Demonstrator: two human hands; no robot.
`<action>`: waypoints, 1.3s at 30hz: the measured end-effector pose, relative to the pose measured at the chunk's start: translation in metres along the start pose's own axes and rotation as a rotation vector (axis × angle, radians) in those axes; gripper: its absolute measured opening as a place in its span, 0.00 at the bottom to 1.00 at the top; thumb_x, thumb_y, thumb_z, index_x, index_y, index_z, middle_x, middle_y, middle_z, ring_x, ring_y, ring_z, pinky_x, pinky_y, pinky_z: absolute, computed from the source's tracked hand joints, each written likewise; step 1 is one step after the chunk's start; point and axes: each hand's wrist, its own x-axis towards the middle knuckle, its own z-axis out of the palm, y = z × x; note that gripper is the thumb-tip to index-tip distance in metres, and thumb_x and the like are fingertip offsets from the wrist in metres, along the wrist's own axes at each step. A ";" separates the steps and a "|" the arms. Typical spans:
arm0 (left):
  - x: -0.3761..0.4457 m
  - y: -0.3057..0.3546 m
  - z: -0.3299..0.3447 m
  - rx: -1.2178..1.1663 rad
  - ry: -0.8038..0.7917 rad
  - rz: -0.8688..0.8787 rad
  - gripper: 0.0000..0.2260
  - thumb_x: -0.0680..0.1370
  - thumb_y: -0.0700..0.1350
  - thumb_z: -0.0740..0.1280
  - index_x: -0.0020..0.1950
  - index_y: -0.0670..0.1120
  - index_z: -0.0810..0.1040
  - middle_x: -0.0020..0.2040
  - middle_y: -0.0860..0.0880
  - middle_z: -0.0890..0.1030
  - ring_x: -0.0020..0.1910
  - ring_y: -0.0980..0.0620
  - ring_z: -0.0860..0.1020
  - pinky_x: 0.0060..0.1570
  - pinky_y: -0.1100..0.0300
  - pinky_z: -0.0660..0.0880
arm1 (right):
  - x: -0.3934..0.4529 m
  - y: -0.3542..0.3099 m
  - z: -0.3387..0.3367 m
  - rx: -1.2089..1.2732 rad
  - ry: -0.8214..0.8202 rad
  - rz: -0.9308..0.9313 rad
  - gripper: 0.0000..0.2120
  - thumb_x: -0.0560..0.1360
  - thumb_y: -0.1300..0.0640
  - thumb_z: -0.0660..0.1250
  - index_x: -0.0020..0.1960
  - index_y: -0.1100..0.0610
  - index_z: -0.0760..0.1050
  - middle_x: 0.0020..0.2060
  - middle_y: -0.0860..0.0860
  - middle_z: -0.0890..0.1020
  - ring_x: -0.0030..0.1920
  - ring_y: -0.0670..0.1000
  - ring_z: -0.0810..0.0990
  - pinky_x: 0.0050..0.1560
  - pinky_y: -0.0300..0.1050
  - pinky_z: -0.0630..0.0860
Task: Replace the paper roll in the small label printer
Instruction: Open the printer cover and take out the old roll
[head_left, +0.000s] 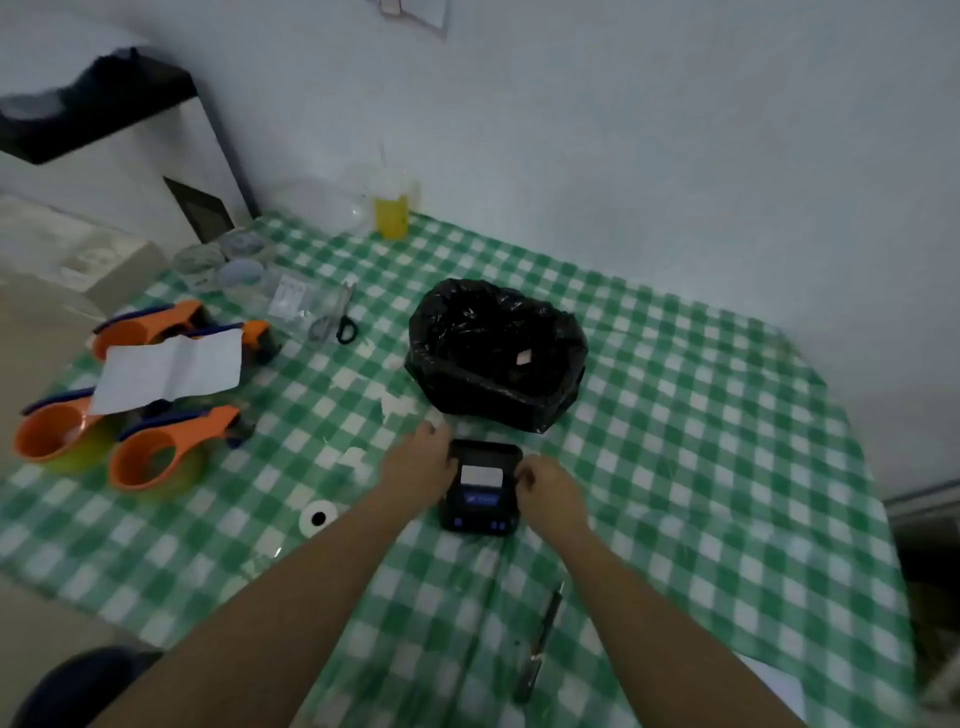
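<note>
A small black label printer (480, 488) with a lit blue screen lies on the green checked tablecloth (675, 441). White paper (481, 474) shows at its top slot. My left hand (418, 464) grips the printer's left side. On the right side, my right hand (545, 493) holds it with curled fingers. A white paper roll (318, 517) stands on the cloth to the left of my left forearm.
A black-bagged bin (496, 353) stands just behind the printer. Orange tape dispensers (156, 452) and a white sheet (171, 371) lie at the left, scissors (343, 319) and glass jars (239, 260) behind them. A pen-like tool (540, 644) lies near the front. White scraps (395, 405) dot the cloth.
</note>
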 end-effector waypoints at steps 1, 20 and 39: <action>-0.001 0.000 0.003 0.002 -0.011 -0.019 0.16 0.78 0.47 0.60 0.64 0.41 0.67 0.60 0.40 0.72 0.57 0.39 0.73 0.50 0.48 0.73 | 0.001 0.003 0.003 0.060 0.005 0.035 0.09 0.76 0.63 0.58 0.50 0.60 0.76 0.49 0.56 0.79 0.46 0.55 0.77 0.42 0.43 0.70; 0.005 -0.016 0.046 -0.427 -0.155 -0.275 0.22 0.73 0.52 0.70 0.59 0.40 0.70 0.56 0.41 0.77 0.53 0.43 0.77 0.45 0.55 0.70 | 0.062 0.016 -0.015 0.137 -0.365 0.418 0.23 0.67 0.64 0.70 0.22 0.55 0.60 0.09 0.47 0.65 0.16 0.45 0.65 0.23 0.36 0.65; 0.007 -0.015 0.052 -0.300 -0.101 -0.284 0.22 0.72 0.56 0.69 0.57 0.42 0.74 0.54 0.44 0.80 0.52 0.44 0.78 0.46 0.53 0.74 | 0.051 0.014 -0.009 0.110 -0.251 0.324 0.11 0.69 0.62 0.70 0.30 0.65 0.76 0.23 0.54 0.81 0.32 0.53 0.77 0.40 0.49 0.79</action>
